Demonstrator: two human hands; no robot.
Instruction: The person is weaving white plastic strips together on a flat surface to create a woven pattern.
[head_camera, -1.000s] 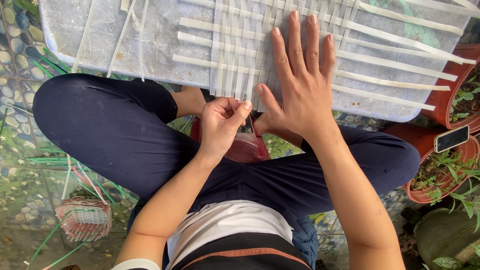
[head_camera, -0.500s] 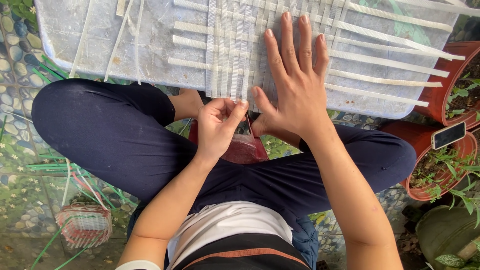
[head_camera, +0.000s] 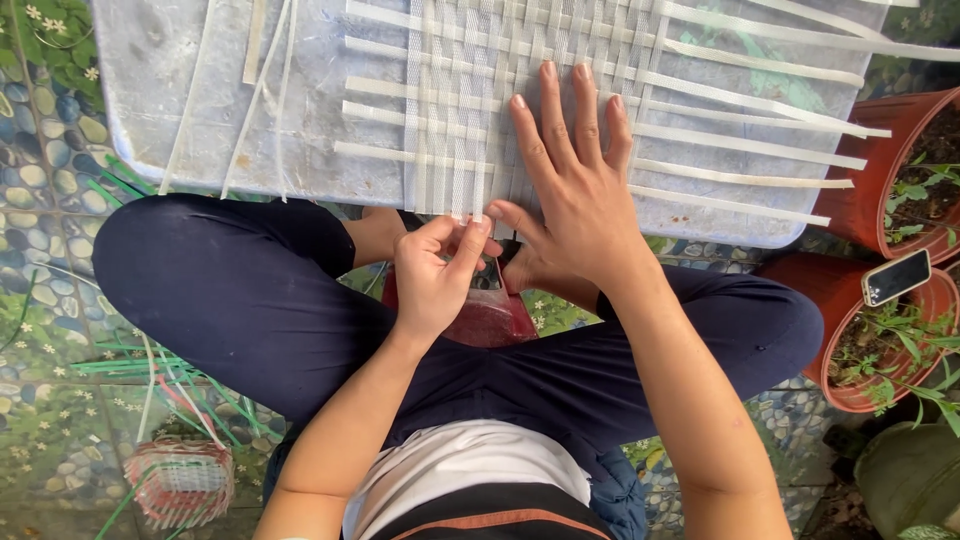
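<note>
Woven white plastic strips (head_camera: 520, 90) lay on the grey surface (head_camera: 160, 90), looking light, springy and slippery. The right hand (head_camera: 570, 200) pressed them flat, fingers spread wide, while the left hand (head_camera: 435, 275) pinched one strip's end, probably the best hold.

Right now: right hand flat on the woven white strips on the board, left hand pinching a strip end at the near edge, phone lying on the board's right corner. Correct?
One thing is off. In the head view the phone rests on the rim of a red plant pot beside the board, not on it. The right hand does press the woven strips, and the left hand pinches a strip end.
</note>
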